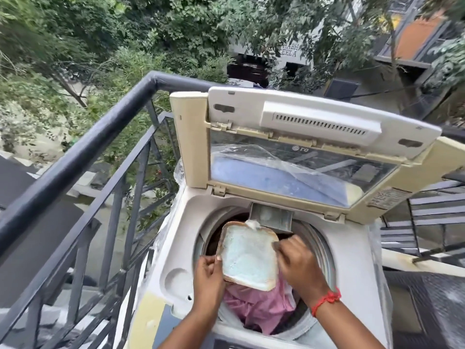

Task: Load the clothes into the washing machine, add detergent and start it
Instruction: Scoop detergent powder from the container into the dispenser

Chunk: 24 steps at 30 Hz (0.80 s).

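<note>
- Head view: a top-loading washing machine (pixel 251 311) stands on a balcony with its lid (pixel 302 147) swung up at twelve o'clock, and a dark railing (pixel 83 152) runs off toward nine o'clock.
- A flat, square-ish detergent tray (pixel 249 255) is held over the drum opening, its inside caked with pale blue-white powder.
- The tray's long axis runs from six o'clock to twelve o'clock; its far end points at the grey slot (pixel 273 219) in the back rim of the tub and looks to be touching or just short of it, with a small clump of powder at that tip.
- The left hand (pixel 208 273) is closed on the tray's edge at about eight o'clock, thumb over the rim.
- The right hand (pixel 297 263) lies against the tray's edge at about three o'clock; the fingers seem curled on or under it, but whether they truly clamp it I cannot tell.
- Clothes (pixel 256 306) already sit in the drum: soft pink fabric at six o'clock beneath the tray, something darker deeper in at eleven o'clock.
- Judged by looks, the tray is light, stiff plastic, likely worn and a little brittle; the powder crust may make it dusty and slippery.
- It is best taken by the two side edges near the close end, kept level so loose powder does not spill, and slid straight along its long axis into the slot without forcing it.
</note>
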Tool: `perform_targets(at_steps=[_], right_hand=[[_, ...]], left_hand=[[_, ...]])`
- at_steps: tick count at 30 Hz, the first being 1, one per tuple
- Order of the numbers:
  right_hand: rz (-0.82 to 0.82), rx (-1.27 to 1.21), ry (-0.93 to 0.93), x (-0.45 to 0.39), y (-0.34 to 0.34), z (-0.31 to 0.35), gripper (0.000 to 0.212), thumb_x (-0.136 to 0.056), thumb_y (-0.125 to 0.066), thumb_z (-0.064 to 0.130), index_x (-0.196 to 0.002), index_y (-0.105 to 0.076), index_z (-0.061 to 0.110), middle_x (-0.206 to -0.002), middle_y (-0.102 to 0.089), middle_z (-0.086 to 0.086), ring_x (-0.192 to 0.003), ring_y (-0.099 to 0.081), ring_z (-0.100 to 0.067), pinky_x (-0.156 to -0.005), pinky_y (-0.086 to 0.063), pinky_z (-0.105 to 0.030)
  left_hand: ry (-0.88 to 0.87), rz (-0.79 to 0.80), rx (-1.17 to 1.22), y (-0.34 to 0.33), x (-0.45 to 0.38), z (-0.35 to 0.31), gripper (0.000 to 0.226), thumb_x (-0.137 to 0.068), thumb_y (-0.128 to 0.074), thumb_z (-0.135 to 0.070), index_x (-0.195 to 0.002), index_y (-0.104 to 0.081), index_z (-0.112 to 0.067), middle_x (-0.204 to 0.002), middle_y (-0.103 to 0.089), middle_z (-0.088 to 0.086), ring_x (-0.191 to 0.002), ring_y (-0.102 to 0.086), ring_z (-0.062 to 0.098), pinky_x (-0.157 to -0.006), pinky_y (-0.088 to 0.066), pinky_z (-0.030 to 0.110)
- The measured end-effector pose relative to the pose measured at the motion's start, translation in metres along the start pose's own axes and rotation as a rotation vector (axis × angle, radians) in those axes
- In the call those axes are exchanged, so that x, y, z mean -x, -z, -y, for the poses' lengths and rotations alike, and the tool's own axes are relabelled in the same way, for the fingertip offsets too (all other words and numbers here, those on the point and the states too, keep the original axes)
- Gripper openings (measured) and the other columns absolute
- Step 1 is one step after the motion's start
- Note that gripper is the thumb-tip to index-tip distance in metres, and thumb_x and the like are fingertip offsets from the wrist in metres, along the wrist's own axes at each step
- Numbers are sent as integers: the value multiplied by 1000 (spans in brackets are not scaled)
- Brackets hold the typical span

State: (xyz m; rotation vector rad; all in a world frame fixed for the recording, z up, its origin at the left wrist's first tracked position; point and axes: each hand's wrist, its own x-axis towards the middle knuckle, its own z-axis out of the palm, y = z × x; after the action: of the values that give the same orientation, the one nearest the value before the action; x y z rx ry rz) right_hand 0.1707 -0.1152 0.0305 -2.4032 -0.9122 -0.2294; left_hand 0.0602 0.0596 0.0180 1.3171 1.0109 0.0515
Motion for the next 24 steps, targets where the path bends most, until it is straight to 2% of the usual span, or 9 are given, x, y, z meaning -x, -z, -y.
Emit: perform_targets(at_steps=[3, 5, 7, 10, 13, 16, 19, 22, 24], right_hand=[[99, 111, 138, 19, 5, 9, 12, -86, -61, 0, -85, -67, 11, -73, -57, -1, -75, -53, -19, -76, -47, -25], [150, 168, 180, 29, 7, 8, 14, -85, -60, -2, -88, -67, 9, -76, -58, -2, -75, -54, -21, -74, -50, -29], [160, 186, 186, 38, 10, 3, 13, -85, -61, -3, -89, -67, 8, -74, -57, -2, -73, -50, -19, -69, -48, -28], [163, 191, 163, 50, 19, -3, 13, -83, -66, -4, -91, -68, 6, -75, -58, -1, -73, -48, -17, -66, -47, -26], [147, 180, 110, 63, 33, -11, 14, -84, -68, -1, -95, -70, 6, -78, -61, -1, -76, -50, -15, -68, -48, -24], [86, 145, 47, 76, 48, -23, 10, -91, -61, 6, -95, -69, 9, -80, -61, 0, -77, -52, -16, -70, -48, -25], [55, 119, -32, 92, 66, -37, 18, -96, -52, 16, -90, -69, 12, -80, -63, 0, -77, -54, -16, -71, -49, -26], [10, 72, -140, 112, 82, -54, 15, -94, -56, 19, -90, -70, 13, -83, -65, 2, -79, -56, -15, -72, -50, -28], [-35, 69, -212, 129, 93, -69, 12, -92, -60, 21, -91, -71, 15, -86, -66, 4, -81, -58, -15, -74, -51, -29]], left_hand=[[-7, 37, 23, -14, 4, -2, 13, -98, -53, -25, -92, -53, -14, -81, -70, 13, -70, -63, 28, -65, -53, 45], [-30, 58, 9, -22, 7, -4, 11, -98, -52, -25, -91, -53, -17, -83, -69, 15, -70, -65, 27, -63, -55, 45], [-42, 82, -10, -31, 12, -4, 12, -97, -53, -29, -86, -54, -25, -86, -68, 19, -71, -66, 31, -65, -56, 52], [-43, 110, -5, -43, 16, -2, 11, -96, -56, -27, -88, -55, -19, -83, -69, 18, -78, -69, 38, -72, -56, 61], [-74, 149, -7, -60, 25, -4, 15, -96, -55, -27, -93, -54, -12, -80, -71, 12, -78, -70, 36, -74, -58, 55], [-83, 212, -4, -80, 36, -8, 18, -97, -54, -23, -97, -52, -6, -85, -70, 15, -72, -69, 26, -61, -59, 36], [-80, 270, -11, -108, 47, -10, 19, -97, -54, -21, -98, -52, -2, -86, -70, 18, -70, -68, 23, -62, -57, 38], [-87, 344, -26, -137, 57, -8, 19, -97, -53, -19, -99, -51, 0, -80, -69, 16, -66, -66, 21, -58, -54, 35], [-102, 401, -57, -158, 66, -3, 18, -97, -53, -19, -98, -51, -2, -79, -70, 16, -67, -67, 21, -61, -55, 38]])
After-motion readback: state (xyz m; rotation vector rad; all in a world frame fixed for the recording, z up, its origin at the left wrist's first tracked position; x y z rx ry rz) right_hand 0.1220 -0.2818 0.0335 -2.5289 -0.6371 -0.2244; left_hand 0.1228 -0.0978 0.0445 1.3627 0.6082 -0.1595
